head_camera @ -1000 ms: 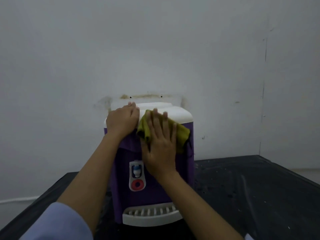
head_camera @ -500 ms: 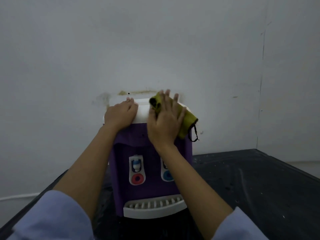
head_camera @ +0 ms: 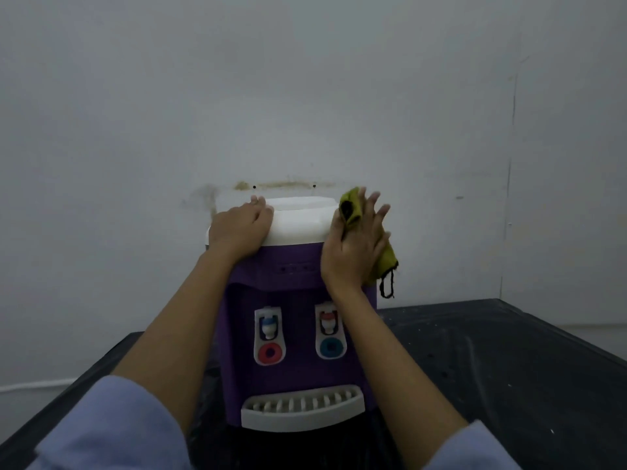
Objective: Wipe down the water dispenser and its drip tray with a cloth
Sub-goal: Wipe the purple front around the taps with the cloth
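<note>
We find the cloth [head_camera: 385,262] largely hidden under the right hand [head_camera: 356,252], pressed flat-fingered against the dispenser [head_camera: 298,283]; left hand [head_camera: 239,228] rests flat on top.

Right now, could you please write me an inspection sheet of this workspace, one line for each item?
Surface: black table, with pale specks and smears on it.
Job's things: purple water dispenser with a white top, upright near the wall; drip tray in place at its front foot; yellow-green cloth at its top right corner.
Clutter: nothing seen.
Hands: left hand rests flat on the white top; right hand presses the cloth against the dispenser with straight fingers.
Cables: thin white cable along the wall, low on the left; a black loop hangs from the cloth.
Surroundings: white wall, with a brownish stain behind the dispenser's top.
</note>
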